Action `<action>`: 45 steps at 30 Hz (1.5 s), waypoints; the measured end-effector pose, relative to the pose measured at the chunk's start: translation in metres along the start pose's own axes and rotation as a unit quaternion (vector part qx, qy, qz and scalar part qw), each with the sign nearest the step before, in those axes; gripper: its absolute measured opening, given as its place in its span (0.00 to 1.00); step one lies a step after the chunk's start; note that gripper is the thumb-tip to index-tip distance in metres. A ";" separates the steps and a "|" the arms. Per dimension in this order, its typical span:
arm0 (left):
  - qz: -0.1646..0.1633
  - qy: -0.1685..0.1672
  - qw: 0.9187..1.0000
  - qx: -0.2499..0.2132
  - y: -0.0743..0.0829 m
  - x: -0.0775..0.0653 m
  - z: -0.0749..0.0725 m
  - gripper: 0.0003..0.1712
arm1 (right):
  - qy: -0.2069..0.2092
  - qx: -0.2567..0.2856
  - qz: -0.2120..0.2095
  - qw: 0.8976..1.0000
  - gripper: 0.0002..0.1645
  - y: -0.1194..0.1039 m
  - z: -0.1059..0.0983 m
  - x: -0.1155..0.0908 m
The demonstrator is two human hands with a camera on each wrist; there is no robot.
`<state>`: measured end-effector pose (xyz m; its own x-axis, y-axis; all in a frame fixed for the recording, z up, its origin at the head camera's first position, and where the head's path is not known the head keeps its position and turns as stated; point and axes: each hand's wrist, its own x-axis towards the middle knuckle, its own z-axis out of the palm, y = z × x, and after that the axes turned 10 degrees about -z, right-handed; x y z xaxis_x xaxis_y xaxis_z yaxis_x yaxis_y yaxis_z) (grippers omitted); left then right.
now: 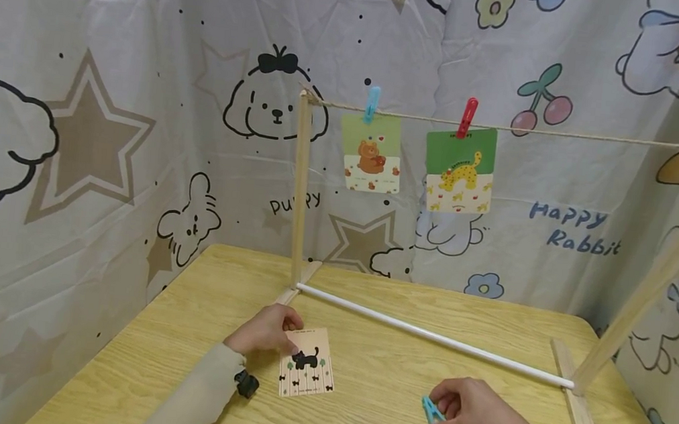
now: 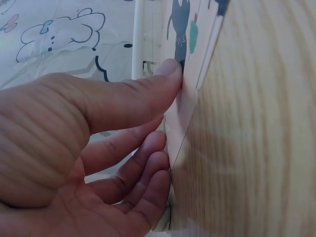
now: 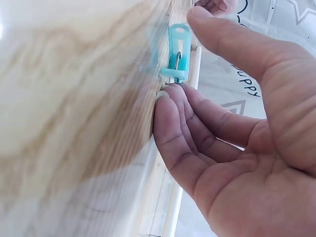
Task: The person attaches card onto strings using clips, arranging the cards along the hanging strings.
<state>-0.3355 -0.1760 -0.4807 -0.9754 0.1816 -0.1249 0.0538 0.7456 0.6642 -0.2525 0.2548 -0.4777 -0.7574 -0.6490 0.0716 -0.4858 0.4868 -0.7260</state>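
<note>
In the head view my left hand (image 1: 267,330) holds the left edge of a cream card (image 1: 308,381) with a black cat on it. The left wrist view shows the thumb (image 2: 170,69) on the card's face and the other fingertips at its edge, close to the table. Further right, my right hand (image 1: 467,412) has its thumb and curled fingers about a light-blue clothespin (image 1: 432,411), low over the tabletop. Seen from the right wrist, the fingertips touch one end of the clothespin (image 3: 178,52), and the thumb tip is close to its other end.
Behind the hands stands a wooden frame (image 1: 300,195) with a white bottom rod (image 1: 426,331). From its string (image 1: 540,132) hang a bear card (image 1: 370,164) under a blue clothespin (image 1: 372,104) and a leopard card (image 1: 459,175) under a red one (image 1: 467,117). A printed curtain surrounds the table.
</note>
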 end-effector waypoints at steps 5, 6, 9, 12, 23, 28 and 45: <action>0.000 -0.002 1.000 0.010 0.002 0.000 0.000 0.25 | -0.005 0.001 -0.003 1.000 0.22 0.000 -0.001 0.001; 0.003 -0.001 1.000 0.013 0.002 0.000 0.000 0.26 | -0.005 0.000 -0.004 1.000 0.23 0.000 -0.001 0.001; 0.007 0.000 1.000 0.018 0.002 0.000 0.001 0.26 | -0.006 0.002 -0.005 1.000 0.23 0.000 -0.001 0.001; 0.013 -0.002 1.000 0.022 0.001 0.000 0.001 0.26 | -0.007 0.006 -0.003 1.000 0.23 0.000 0.000 0.000; 0.025 -0.007 0.999 0.022 0.002 -0.001 0.001 0.25 | -0.007 0.010 -0.006 1.000 0.20 0.002 0.000 0.000; 0.029 -0.005 0.999 0.024 0.003 -0.003 0.001 0.25 | -0.002 -0.021 0.006 1.000 0.17 0.001 -0.002 -0.002; 0.017 -0.005 1.000 0.021 0.003 0.000 -0.001 0.27 | 0.008 -0.034 0.006 0.999 0.14 0.003 -0.002 -0.002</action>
<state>-0.3355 -0.1750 -0.4781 -0.9705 0.2141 -0.1109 0.0960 0.7650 0.6369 -0.2535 0.2593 -0.4787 -0.7698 -0.6339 0.0750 -0.5050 0.5329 -0.6789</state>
